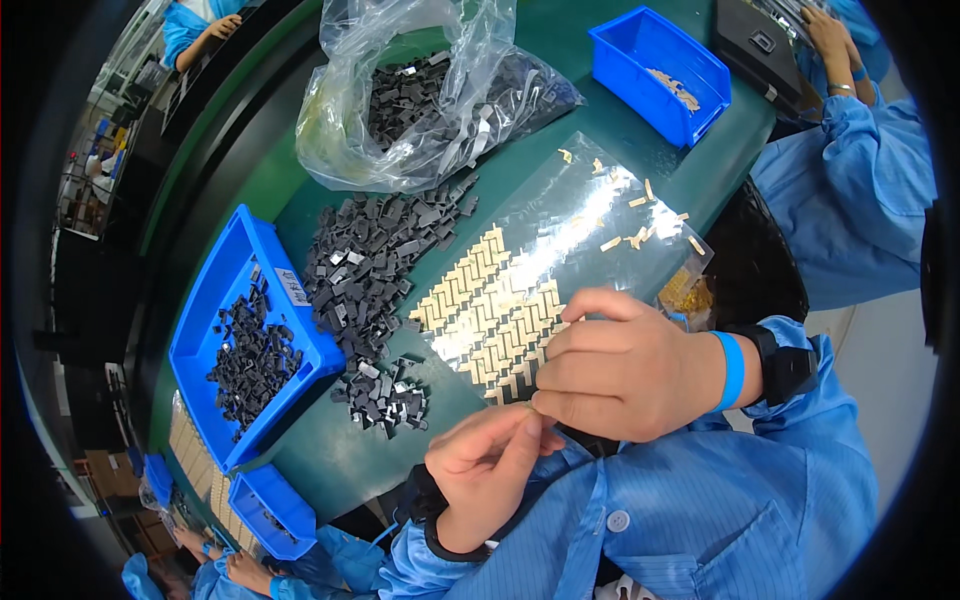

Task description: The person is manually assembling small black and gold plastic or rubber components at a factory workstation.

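My left hand (487, 467) and my right hand (632, 368) meet at the near edge of the table, their fingertips pinched together. Whatever they pinch is too small and too covered by the fingers to make out. Just beyond my right hand lies a clear plastic sheet (530, 213) bearing slanted rows of small tan strips (484, 300). Loose tan pieces (637, 238) are scattered over its far right part. Left of my left hand is a small heap of black plastic parts (380, 396), beside a larger pile of the same parts (365, 262).
A blue bin (192, 343) of small black parts stands left, with a smaller blue bin (287, 500) nearer. At the back are a clear bag (335, 150) of black parts and a blue bin (618, 62) with tan pieces. Co-workers in blue sit right (850, 200) and lower left.
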A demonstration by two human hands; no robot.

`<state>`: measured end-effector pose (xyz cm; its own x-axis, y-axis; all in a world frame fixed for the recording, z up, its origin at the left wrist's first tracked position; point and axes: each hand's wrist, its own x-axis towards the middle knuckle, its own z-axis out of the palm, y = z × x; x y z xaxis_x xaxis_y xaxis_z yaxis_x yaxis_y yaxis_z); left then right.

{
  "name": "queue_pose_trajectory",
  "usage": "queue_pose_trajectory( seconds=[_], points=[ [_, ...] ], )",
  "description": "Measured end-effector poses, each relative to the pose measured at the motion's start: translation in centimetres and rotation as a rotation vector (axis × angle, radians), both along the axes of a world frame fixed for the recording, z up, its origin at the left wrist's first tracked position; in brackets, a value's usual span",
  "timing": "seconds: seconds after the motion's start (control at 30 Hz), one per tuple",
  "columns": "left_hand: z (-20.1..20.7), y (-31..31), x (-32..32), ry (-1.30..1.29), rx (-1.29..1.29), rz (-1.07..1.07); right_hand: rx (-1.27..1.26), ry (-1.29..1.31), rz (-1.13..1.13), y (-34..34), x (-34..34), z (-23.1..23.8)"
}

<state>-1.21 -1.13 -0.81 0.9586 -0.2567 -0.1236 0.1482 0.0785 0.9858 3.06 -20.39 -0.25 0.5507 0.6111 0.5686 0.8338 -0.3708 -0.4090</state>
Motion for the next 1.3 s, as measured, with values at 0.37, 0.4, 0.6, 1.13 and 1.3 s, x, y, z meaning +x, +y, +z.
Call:
queue_pose_trajectory(
  seconds=[0.37, 0.4, 0.6, 1.13, 1.3],
  points=[
    [0.1, 0.9, 1.0, 0.217, -0.280, -0.158, 0.173, 0.258, 0.176, -0.2, 1.2, -1.6],
    [0.2, 0.9, 1.0, 0.268, -0.349, -0.149, 0.171, 0.252, 0.176, -0.3, 1.2, -1.3],
    [0.1, 0.7, 0.3, 0.163, -0.241, 0.013, -0.178, -0.040, -0.242, -3.8, 3.2, -0.6],
    [-0.4, -1.1, 0.4, 0.040, -0.329, 0.173, 0.590, 0.530, -0.095, 1.9, -0.3, -1.1],
    [-0.4, -0.7, 0.5, 0.008, -0.206, 0.118, 0.569, 0.616, -0.027, 1.7, -0.2, -1.0]
  ],
)
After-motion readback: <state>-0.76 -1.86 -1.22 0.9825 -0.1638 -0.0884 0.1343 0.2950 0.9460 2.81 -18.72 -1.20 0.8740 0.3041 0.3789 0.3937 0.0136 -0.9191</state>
